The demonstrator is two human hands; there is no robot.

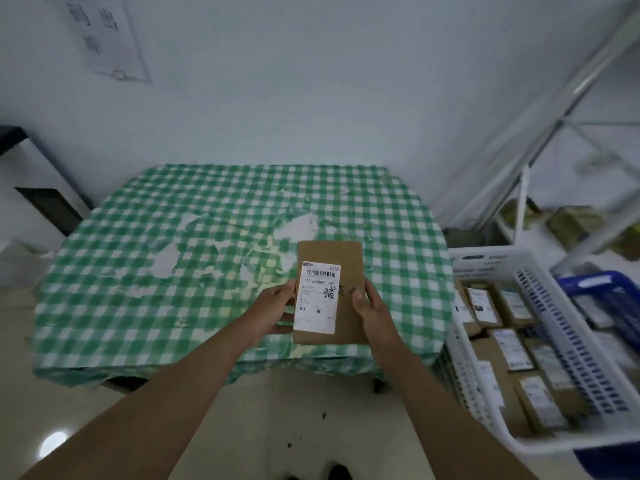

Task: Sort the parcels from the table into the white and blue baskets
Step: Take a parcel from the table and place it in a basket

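A flat brown cardboard parcel (343,261) with a white shipping label is held above the near edge of the table (156,265), label facing me. My left hand (273,310) grips its left edge, thumb on top. My right hand (372,311) grips its right edge. The white basket (568,344) stands on the floor to the right of the table and holds several labelled brown parcels. The blue basket (588,282) sits just behind it, partly hidden, with parcels inside.
The table wears a worn green-and-white checked cloth. A metal shelf rack (540,161) with bags stands at the back right. A white cabinet (38,188) is at the left. Pale tiled floor lies in front of the table.
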